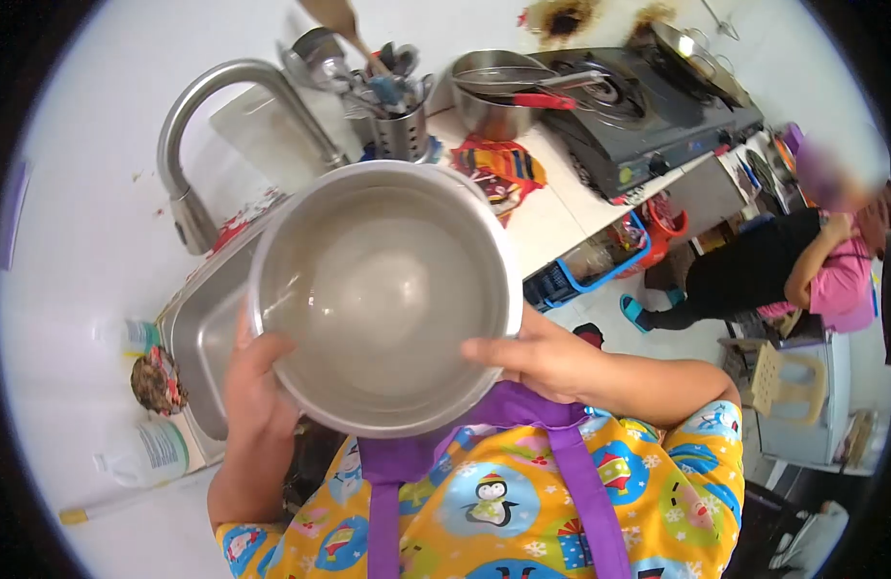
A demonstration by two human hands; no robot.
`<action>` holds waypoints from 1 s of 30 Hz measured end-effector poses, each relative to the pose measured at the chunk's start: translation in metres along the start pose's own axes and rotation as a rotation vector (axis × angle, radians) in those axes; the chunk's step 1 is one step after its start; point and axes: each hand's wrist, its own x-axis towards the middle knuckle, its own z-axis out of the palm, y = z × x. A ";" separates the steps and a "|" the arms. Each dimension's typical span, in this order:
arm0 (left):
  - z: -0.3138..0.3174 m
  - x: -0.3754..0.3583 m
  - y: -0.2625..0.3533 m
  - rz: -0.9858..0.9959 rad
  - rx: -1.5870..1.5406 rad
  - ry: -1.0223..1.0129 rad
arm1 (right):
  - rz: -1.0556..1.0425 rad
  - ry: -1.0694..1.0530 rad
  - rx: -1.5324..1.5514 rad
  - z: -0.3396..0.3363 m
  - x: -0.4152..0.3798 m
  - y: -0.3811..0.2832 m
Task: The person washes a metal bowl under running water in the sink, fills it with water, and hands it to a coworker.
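Observation:
A wide round metal pot (512, 275) is held up in front of my body, near the sink's edge. Inside it is what looks like cloudy water (383, 251), with light reflecting off it. My left hand (257, 376) grips the pot's left side, its thumb over the rim. On the opposite side my right hand (537, 355) is closed on the pot too, thumb over the rim; the fingers of both hands are mostly hidden beneath. The steel sink (196, 333) and its curved faucet (180, 125) are to the left of the pot.
Behind the pot stand a utensil holder (401, 135), a colourful cloth (498, 174) and another metal pot (493, 111) beside a gas stove (648, 135). Bottles (146, 454) line the sink's left. A person in pink (841, 280) stands at right near a plastic chair (788, 381).

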 end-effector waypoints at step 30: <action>-0.014 0.112 -0.328 -0.808 0.790 -0.717 | -0.710 1.011 0.500 -0.233 -0.197 0.019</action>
